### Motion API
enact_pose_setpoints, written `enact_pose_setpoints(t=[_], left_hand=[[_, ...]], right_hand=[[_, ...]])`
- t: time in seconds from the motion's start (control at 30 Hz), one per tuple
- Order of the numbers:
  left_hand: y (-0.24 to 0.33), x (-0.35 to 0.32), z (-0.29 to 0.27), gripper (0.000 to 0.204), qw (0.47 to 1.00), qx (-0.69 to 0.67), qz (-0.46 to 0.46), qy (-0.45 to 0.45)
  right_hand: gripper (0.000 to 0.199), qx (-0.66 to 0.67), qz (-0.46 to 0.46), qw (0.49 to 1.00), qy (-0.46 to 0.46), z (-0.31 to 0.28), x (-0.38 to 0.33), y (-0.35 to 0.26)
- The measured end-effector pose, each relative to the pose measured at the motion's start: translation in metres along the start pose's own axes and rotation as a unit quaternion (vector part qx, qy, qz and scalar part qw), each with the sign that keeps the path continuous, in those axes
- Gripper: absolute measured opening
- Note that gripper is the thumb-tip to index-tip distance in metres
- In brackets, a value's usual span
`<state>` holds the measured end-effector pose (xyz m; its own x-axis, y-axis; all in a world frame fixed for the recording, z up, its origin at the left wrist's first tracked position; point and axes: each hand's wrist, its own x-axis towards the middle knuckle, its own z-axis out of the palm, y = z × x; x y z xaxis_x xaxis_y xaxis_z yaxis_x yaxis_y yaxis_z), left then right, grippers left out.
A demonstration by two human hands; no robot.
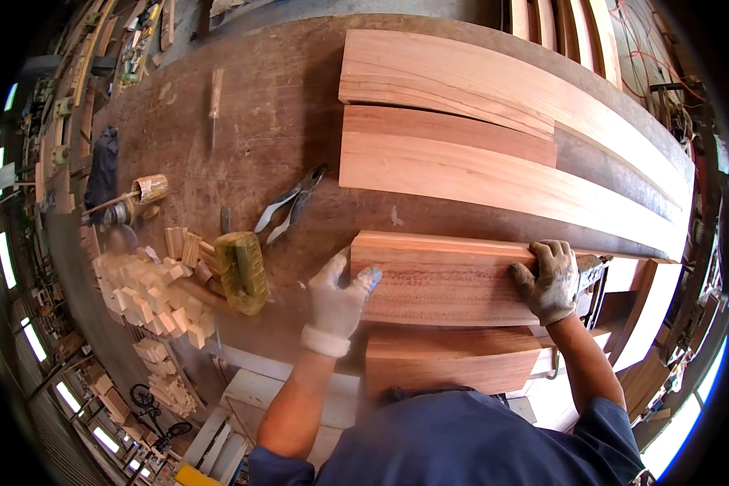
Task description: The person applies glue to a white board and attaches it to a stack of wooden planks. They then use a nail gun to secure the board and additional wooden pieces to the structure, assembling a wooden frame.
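A reddish wooden board lies in front of me at the near edge of the workbench, its broad face toward me. White-gloved, my left hand grips its left end, with the blue-stained thumb on the face and the fingers around the end. Toward the board's right end, my right hand, in a worn glove, has its fingers curled over the far edge and its thumb against the face. Just right of that hand is a dark metal tool, partly hidden. Closer to my body sits another reddish board.
Long pale planks lie across the bench's far right. Pliers, a wooden-handled tool and a yellowish grooved block rest to the left. Small wooden blocks are heaped beside a wooden-headed mallet.
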<state>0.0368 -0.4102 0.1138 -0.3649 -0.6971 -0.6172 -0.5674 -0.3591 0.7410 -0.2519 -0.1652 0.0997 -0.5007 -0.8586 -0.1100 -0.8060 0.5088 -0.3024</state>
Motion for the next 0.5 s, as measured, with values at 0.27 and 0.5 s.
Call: enact_pose_setpoints(t=[0.27,0.5], left_hand=[[0.006,0.0,0.001,0.045,1.0,0.014,0.003,0.006],[0.005,0.004,-0.005,0.055,0.999,0.032,-0.025,-0.016]], right_hand=[[0.052,0.003,-0.002,1.0,-0.004,-0.002,0.001,0.0],[0.049,0.003,-0.002,1.0,-0.003,-0.001,0.0,0.001]])
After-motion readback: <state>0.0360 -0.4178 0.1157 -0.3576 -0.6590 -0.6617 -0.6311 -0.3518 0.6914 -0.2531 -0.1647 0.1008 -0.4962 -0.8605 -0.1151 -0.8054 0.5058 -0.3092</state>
